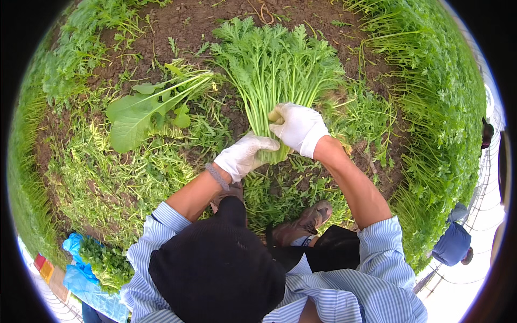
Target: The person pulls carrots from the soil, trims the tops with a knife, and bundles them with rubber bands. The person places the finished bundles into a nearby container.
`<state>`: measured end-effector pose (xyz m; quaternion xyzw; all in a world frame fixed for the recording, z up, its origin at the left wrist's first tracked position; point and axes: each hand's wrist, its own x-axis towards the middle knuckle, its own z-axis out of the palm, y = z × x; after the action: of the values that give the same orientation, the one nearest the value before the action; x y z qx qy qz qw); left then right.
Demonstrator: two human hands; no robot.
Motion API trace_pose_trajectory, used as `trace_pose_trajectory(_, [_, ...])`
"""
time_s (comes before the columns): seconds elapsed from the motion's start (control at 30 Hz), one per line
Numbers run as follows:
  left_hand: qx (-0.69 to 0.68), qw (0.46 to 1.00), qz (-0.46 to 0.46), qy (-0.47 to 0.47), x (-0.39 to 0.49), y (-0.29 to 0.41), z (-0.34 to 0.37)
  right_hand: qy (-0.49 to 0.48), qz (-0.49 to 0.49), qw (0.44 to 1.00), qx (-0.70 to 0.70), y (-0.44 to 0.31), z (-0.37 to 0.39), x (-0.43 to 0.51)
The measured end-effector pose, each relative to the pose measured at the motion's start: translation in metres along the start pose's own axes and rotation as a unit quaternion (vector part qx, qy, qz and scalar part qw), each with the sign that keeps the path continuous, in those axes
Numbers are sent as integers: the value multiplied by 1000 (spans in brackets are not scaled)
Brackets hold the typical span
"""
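A bunch of leafy greens with lobed leaves [274, 64], likely chrysanthemum greens, stands before me with its leaves pointing away. My left hand [246, 153], in a white glove with a grey band at the wrist, grips the lower stems. Just above it, my right hand [299, 127], gloved in white too, has thumb and fingers pinched at the stems on the bunch's right side. Whether a single stalk is between those fingers is hidden. The cut stem ends show below the left hand.
Broad-leaved plants [135, 115] lie on the trimmings to the left. Standing greens [440, 105] line the right, and more [30, 133] the left. Blue plastic [91, 288] with bundled greens [105, 262] sits lower left. A person in blue [452, 240] is at the right edge.
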<state>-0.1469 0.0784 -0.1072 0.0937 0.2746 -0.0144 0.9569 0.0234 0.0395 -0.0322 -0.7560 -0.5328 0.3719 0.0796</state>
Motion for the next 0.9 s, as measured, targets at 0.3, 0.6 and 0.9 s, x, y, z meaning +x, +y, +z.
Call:
trace_pose_trajectory(0.3, [25, 1000, 14, -3, -6, 8, 10, 289, 99, 877, 371, 16, -43, 17])
trace_pose_trajectory(0.6, [39, 999, -8, -5, -3, 9, 12, 238, 127, 839, 472, 53, -2, -12])
trace_pose_trajectory(0.9, [55, 997, -51, 21, -5, 17, 21, 336, 155, 926, -73, 138, -122, 53])
